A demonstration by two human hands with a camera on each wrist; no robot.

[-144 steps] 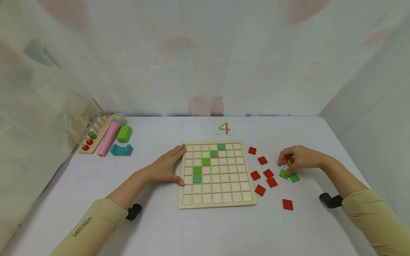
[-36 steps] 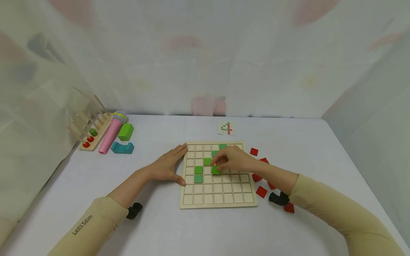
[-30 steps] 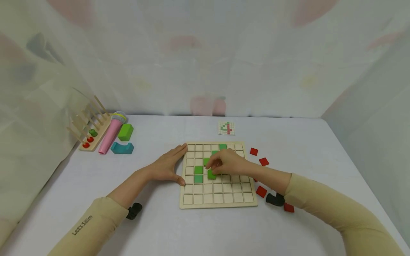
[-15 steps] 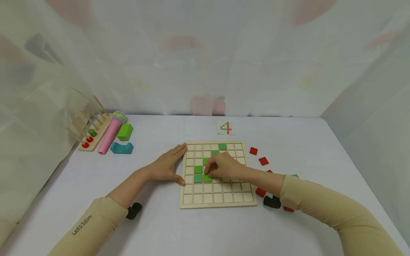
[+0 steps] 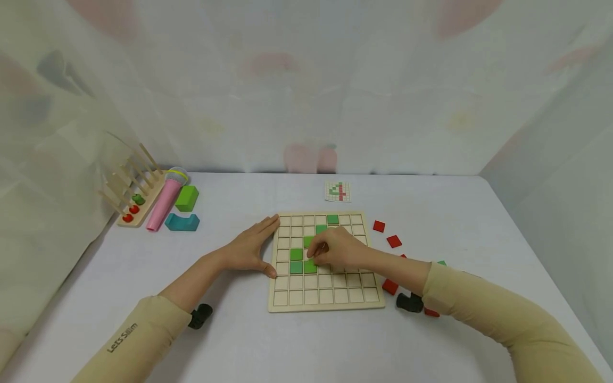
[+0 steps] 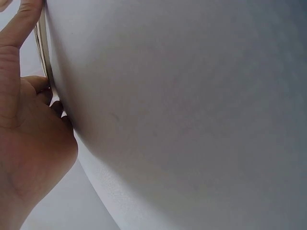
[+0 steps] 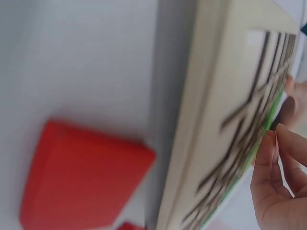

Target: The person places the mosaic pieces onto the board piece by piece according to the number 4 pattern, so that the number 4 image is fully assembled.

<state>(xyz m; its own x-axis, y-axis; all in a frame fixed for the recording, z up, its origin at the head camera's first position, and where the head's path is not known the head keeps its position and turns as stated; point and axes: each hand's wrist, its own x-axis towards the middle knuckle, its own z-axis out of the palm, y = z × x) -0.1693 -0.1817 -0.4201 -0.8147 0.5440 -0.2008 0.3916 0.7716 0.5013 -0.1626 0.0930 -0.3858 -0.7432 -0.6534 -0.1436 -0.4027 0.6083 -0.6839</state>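
Note:
A wooden grid board (image 5: 330, 307) lies on the table, with several green tiles (image 5: 296, 254) set in a stepped line of its cells. The left hand (image 5: 246, 249) rests along the board's left edge, thumb and fingers spread; in the left wrist view, that hand (image 6: 33, 139) touches the board's side. Over the middle of the board, the right hand (image 5: 337, 249) has thumb and curled fingers at a green tile (image 5: 310, 267), which lies in the cell right of the lower left green one. In the right wrist view, the right hand's fingertips (image 7: 277, 128) meet close to the green.
Red tiles (image 5: 394, 241) lie scattered right of the board, some partly hidden by the right arm. A pattern card (image 5: 337, 191) showing a 4 lies behind the board. At left are a pegged stand (image 5: 143, 205), pink microphone (image 5: 165, 202), green block (image 5: 187, 198) and teal block (image 5: 182, 222).
The right hand took a green tile from the right side to the board, then lowered it leftward into a cell beside another green tile. The left hand has stayed at the board's edge.

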